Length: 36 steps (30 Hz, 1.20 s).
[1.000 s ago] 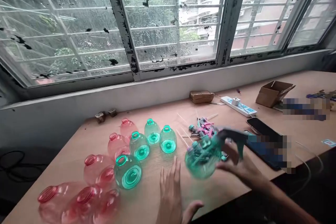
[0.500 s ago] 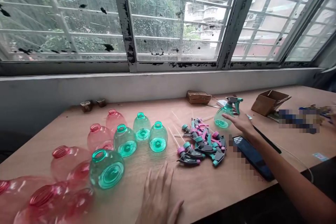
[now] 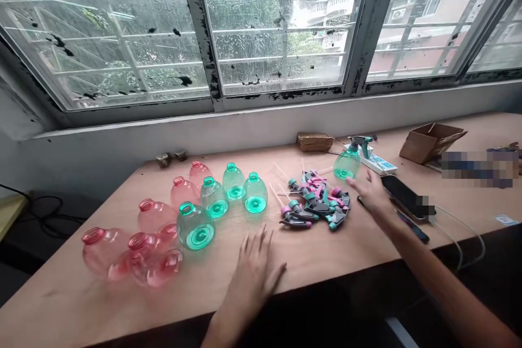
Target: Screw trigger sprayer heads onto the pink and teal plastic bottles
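The green sprayer [image 3: 346, 166] stands at the far right, beyond the spray heads [image 3: 318, 206]. Right hand [image 3: 375, 194], fingers wide, seems just short of it; left hand [image 3: 255, 263], thumb wide, is near centre.

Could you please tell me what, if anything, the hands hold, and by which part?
Nothing is held: the right hand is open near the round, translucent green plastic spray bottle, and the left hand is open too.
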Motion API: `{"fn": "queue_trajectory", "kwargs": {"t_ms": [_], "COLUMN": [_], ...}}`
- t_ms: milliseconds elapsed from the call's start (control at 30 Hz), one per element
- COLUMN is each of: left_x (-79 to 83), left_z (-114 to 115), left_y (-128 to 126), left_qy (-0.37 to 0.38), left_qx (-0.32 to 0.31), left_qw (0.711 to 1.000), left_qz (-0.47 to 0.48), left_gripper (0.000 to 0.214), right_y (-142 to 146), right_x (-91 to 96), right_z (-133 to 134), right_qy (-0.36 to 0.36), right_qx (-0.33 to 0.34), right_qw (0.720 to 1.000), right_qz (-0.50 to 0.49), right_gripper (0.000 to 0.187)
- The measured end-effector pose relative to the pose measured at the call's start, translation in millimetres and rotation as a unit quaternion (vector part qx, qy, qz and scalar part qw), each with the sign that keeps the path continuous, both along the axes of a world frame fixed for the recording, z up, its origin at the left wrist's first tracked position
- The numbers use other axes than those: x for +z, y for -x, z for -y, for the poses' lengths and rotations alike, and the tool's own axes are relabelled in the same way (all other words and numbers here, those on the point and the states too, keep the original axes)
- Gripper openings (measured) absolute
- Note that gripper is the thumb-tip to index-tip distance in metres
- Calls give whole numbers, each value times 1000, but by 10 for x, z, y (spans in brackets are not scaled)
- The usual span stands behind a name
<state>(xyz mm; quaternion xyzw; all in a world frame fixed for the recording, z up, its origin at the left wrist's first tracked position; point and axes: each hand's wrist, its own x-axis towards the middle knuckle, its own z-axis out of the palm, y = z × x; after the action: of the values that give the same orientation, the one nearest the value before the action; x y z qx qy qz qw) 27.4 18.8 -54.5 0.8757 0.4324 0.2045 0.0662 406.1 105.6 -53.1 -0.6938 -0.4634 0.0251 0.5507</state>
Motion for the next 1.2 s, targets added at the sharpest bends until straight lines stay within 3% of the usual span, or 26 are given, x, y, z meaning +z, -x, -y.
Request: {"fn": "queue_trajectory", "kwargs": {"t_ms": [100, 200, 333, 433, 533, 600, 833, 933, 1100, 1200], "left_x": [23, 225, 628, 750, 687, 619, 383, 209, 26, 25], "left_z": [-26, -144, -518, -837, -1007, -1002, -535, -331, -191, -178], "left_y": [-64, -204, -424, -530, -546, -496, -67, 69, 41, -46], "left_qy": [-10, -49, -118, -146, -144, -140, -98, -73, -55, -62], "left_qx": [20, 88, 121, 146, 163, 165, 144, 141, 124, 146], "left_qw": [996, 980, 969, 964, 964, 966, 971, 971, 972, 962], "left_qz": [89, 171, 182, 167, 150, 142, 162, 179, 190, 222], "left_gripper": [70, 74, 73, 86, 85, 77, 95, 90, 91, 88], "right_y": [475, 856, 1046, 1067, 1079, 1079, 1052, 1055, 1060, 1065], "right_x": [-115, -206, -267, -291, -337, -374, -360, -309, -216, -149], "right_z": [525, 852, 787, 581, 479, 485, 578, 603, 658, 725], "right_qy": [-15, -29, -24, -2, 12, 10, -19, -44, -96, -147], "right_qx": [80, 117, 150, 132, 138, 153, 157, 164, 169, 166], "right_qw": [996, 983, 962, 950, 933, 926, 933, 937, 941, 959], "right_qz": [49, 139, 229, 283, 333, 346, 323, 307, 276, 179], "right_gripper": [72, 47, 41, 45, 44, 42, 45, 41, 34, 31]}}
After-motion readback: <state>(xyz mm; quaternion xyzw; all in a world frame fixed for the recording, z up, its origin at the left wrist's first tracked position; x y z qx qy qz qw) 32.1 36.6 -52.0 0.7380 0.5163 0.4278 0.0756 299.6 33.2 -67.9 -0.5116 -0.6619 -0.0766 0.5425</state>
